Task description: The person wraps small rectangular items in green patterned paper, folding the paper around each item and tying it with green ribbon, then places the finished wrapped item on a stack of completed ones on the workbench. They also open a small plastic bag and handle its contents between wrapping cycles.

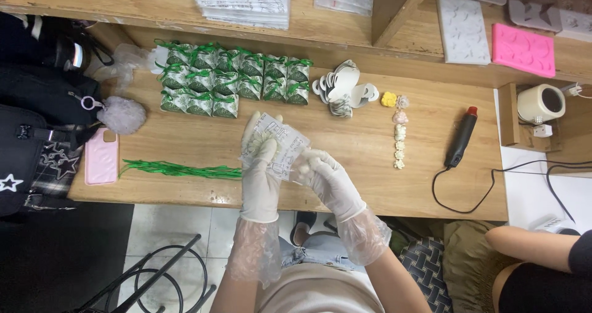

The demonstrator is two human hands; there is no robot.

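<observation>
- At the left edge of the wooden surface point(382, 183) lie a pink phone point(101, 156) and a grey fluffy pom-pom point(121, 114), with dark bags beside them.
- Along the near edge, left of centre, a bundle of green ribbon strips point(179, 170) lies flat.
- Toward the far edge stands a block of small wrapped packets with green bows point(231, 78), packed in rows and touching one another.
- The left hand point(260, 165), in a thin white glove, is raised above the middle of the surface, fingers upright and closed around the left side of a small clear printed bag point(279, 144).
- The right hand point(327, 177), also gloved, pinches the bag's lower right corner; the forearm angles in from the lower right.
- The bag sits between both hands, held in the air just above the near edge, with something pale inside.
- Risk, as a judgement: slick gloves on thin plastic could let the bag slip, or its contents spill out, if the grip loosens or the bag tips.
- Right of the hands lie a heap of white cut-outs point(343, 90), a column of small pale pieces point(399, 141) and a black corded tool with a red tip point(461, 138).
- At the right corner another person's arm point(530, 242) shows.
</observation>
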